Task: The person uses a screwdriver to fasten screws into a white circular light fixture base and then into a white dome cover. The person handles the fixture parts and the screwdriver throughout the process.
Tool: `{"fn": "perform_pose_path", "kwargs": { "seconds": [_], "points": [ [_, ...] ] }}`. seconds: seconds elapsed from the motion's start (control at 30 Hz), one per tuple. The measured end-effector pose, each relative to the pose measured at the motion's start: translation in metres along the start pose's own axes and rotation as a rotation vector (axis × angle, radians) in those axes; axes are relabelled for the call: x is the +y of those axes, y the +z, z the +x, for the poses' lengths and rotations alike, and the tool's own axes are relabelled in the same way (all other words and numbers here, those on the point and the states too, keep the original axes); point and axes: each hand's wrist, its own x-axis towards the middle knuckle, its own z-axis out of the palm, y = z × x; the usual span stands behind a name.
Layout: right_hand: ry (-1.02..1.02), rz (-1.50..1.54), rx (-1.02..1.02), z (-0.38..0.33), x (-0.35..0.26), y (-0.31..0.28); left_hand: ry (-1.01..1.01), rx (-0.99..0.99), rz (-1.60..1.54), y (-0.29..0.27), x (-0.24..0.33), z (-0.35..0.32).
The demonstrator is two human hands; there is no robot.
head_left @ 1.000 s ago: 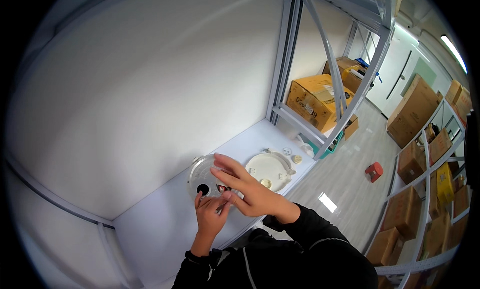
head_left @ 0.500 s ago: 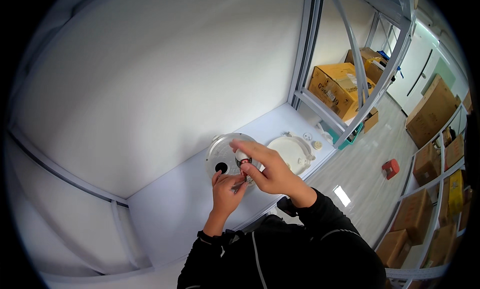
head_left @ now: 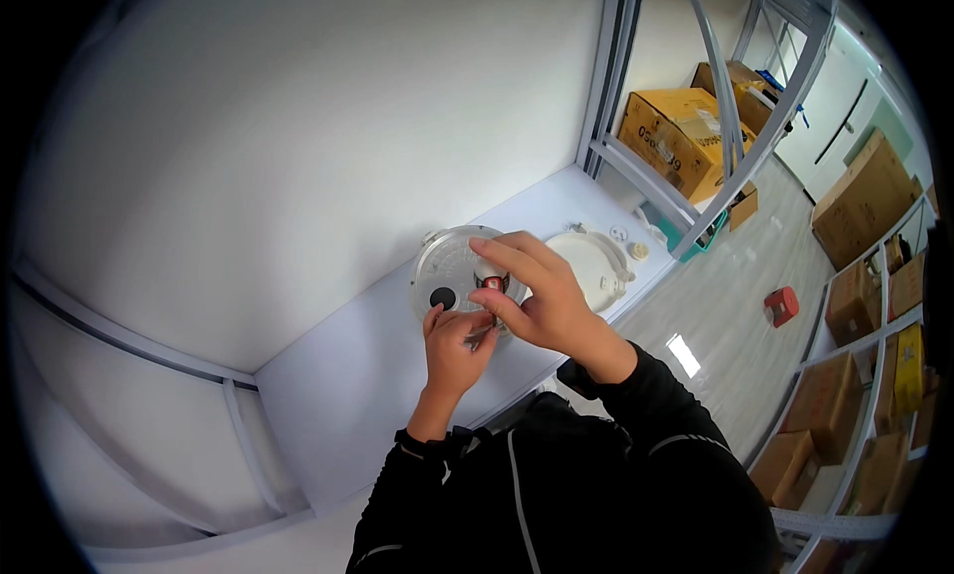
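Note:
A round silver metal housing (head_left: 437, 266) lies on the white bench, with a black round spot (head_left: 443, 298) in its face. Over its right part stands what looks like a screwdriver (head_left: 493, 282), its handle red and black with a pale rounded end. Low on this tool, the fingertips of my left hand (head_left: 457, 351) are pinched together; its lower end is hidden there. My right hand (head_left: 553, 294) arches around the handle, thumb and fingers apart, the thumb at the red part. A white round cover (head_left: 586, 261) lies right of the housing.
Small pale parts, among them a cream round piece (head_left: 638, 250), sit at the bench's (head_left: 343, 400) right end. Metal frame posts (head_left: 602, 77) rise behind. A yellow carton (head_left: 676, 137), a red container (head_left: 781, 306) and shelves of boxes (head_left: 820, 405) are to the right.
My right thumb and fingers have spread wider around the handle. The left hand keeps its pinch low on the tool. The whole view has shifted slightly.

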Motion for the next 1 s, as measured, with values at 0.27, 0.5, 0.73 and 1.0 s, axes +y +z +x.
{"fn": "perform_pose_path", "kwargs": {
  "seconds": [0.27,0.5,0.73,1.0],
  "points": [
    [-0.057,0.056,0.208,0.0,-0.001,0.014,0.026,0.019,-0.003,0.001,0.0,0.001],
    [0.06,-0.088,0.035,-0.014,0.004,0.002,0.035,0.002,0.005,-0.003,-0.001,0.0],
    [-0.012,0.087,0.134,-0.004,-0.008,0.01,0.034,0.011,0.013,-0.002,0.001,0.0],
    [0.032,-0.214,0.049,-0.013,-0.005,0.004,0.045,0.031,0.005,0.002,-0.005,-0.002]
  ]
}}
